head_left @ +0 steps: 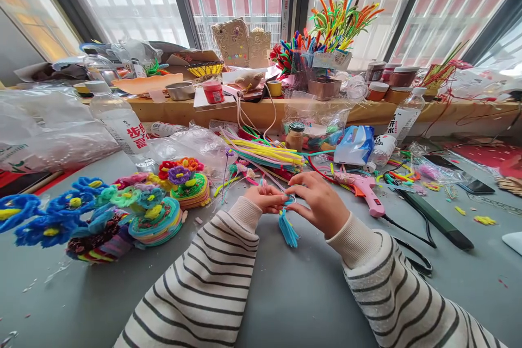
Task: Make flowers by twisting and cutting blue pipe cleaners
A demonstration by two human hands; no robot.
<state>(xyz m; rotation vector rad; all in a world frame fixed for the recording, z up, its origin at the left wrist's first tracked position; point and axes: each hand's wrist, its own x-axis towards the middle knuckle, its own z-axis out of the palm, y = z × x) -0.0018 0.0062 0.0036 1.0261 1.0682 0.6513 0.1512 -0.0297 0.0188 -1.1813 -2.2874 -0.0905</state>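
My left hand and my right hand meet over the grey table, both pinched round a small bundle of light blue pipe cleaners. The bundle's loose ends hang down below my fingers like a tassel. Just beyond my hands lies a pile of straight pipe cleaners in yellow, green and pink. Both sleeves are cream with dark stripes.
Finished pipe-cleaner flowers and coiled discs sit at the left, blue flowers further left. A pink glue gun with black cord lies at the right, a black bar-shaped tool beyond. A water bottle stands at the left. The cluttered wooden sill runs behind.
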